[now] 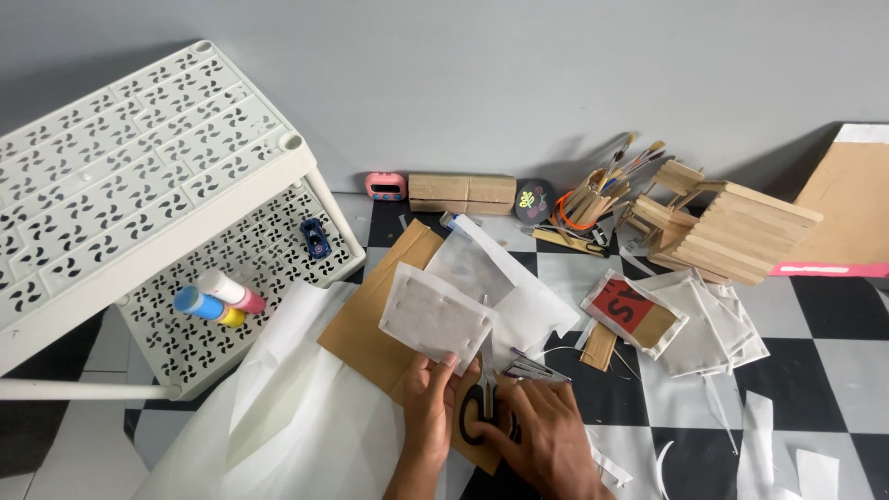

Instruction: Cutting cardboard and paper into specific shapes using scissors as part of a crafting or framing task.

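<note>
Left hand: my left hand (428,393) pinches the near edge of the flat white rectangular paper packet with a grey fabric centre (435,317), thumb on top — closed on it.
Right hand: my right hand (546,435) is closed through the loops of the black-handled scissors (488,400); I cannot tell how far the blades are parted.
Key relation: the packet lies up and slightly left of the scissors, and the blades point away from me toward its near-right corner — the right hand is the nearer one to that edge.
Long axis: the packet's long side runs left to right, tilted down toward the right.
Packet's place: over the brown cardboard sheet (370,319), on the black-and-white checkered floor (833,324), just right of the white perforated plastic shelf (148,199).
Packet's look: thin, white-bordered, lightly creased, with a stitched or folded rim.
Nearby: a loose pile of similar white packets (708,324) sits well to the right.
</note>
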